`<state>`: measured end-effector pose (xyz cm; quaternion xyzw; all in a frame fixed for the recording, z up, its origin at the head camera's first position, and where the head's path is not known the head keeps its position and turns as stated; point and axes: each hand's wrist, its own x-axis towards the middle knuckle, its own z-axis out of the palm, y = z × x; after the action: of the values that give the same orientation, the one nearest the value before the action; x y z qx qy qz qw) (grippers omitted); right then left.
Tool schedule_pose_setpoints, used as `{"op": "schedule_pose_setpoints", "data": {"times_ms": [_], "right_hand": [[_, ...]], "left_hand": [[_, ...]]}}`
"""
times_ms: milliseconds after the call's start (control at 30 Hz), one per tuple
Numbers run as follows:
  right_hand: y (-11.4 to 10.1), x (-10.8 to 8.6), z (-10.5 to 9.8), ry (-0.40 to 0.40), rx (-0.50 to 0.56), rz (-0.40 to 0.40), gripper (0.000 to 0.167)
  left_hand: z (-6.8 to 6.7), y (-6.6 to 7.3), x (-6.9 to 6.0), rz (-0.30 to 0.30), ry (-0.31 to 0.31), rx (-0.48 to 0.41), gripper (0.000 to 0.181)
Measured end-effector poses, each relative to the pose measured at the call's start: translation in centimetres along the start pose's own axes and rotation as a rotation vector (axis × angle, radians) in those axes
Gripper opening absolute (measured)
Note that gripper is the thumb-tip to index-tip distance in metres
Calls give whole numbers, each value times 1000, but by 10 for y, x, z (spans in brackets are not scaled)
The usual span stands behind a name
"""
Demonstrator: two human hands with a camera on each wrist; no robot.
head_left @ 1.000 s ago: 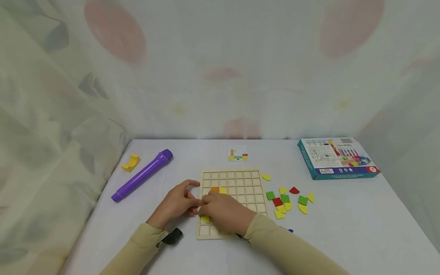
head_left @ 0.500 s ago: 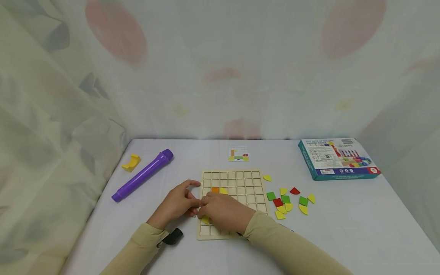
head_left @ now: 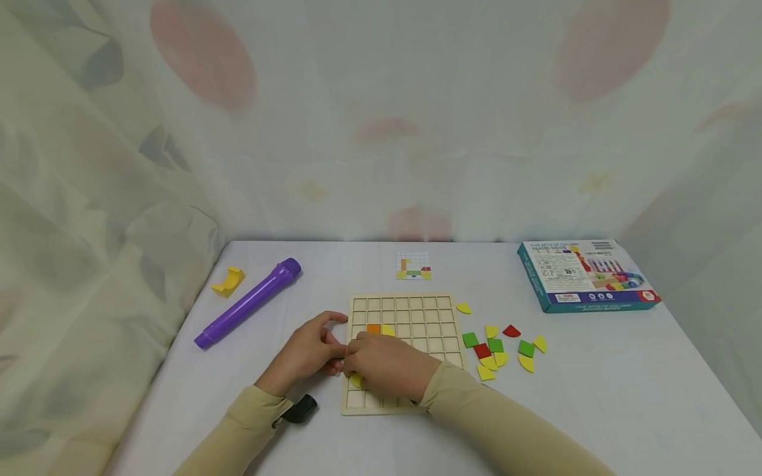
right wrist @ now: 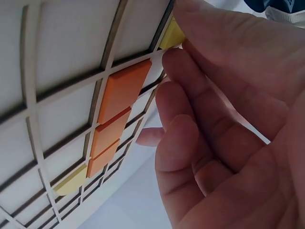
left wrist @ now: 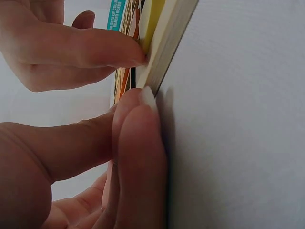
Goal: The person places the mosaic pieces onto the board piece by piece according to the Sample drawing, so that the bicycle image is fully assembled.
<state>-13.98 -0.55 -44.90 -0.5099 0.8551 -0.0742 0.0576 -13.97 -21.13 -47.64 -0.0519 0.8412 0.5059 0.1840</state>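
Observation:
A wooden grid board [head_left: 436, 316] lies on the table, with orange square pieces [right wrist: 123, 88] in a column and a yellow piece [head_left: 387, 330] beside them. My left hand [head_left: 306, 350] is at the board's left edge; its thumb and fingers [left wrist: 143, 143] grip that edge. My right hand [head_left: 389, 363] reaches across the board to the left column. There its thumb and index finger pinch a rounded yellow piece [right wrist: 172, 34] at its cell, partly hidden by the fingers. The right hand covers several cells in the head view.
Loose green, red and yellow pieces [head_left: 496, 345] lie right of the board. Behind it is a small pattern card [head_left: 413, 266]. A purple tube [head_left: 249, 304] and yellow holder [head_left: 229, 281] lie left; a box [head_left: 586, 276] sits at the back right.
Both hands stay in nearly the same place at the board's left edge. The whole scene shifts very slightly to the right; no piece visibly changes its cell.

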Motion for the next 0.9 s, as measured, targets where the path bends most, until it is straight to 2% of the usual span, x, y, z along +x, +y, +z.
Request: {"op": "schedule_pose_setpoints", "data": {"times_ms": [200, 500, 700, 900], "right_hand": [[-6, 0, 1, -9, -45, 46, 26], [-10, -1, 3, 19, -32, 83, 22], [-11, -2, 3, 11, -32, 115, 8], [-15, -2, 3, 25, -65, 131, 9]], "left_hand": [[0, -1, 0, 6, 5, 7, 60], [0, 1, -1, 2, 14, 18, 60], [1, 1, -1, 4, 9, -1, 61], [0, 2, -2, -3, 7, 0, 62]]}}
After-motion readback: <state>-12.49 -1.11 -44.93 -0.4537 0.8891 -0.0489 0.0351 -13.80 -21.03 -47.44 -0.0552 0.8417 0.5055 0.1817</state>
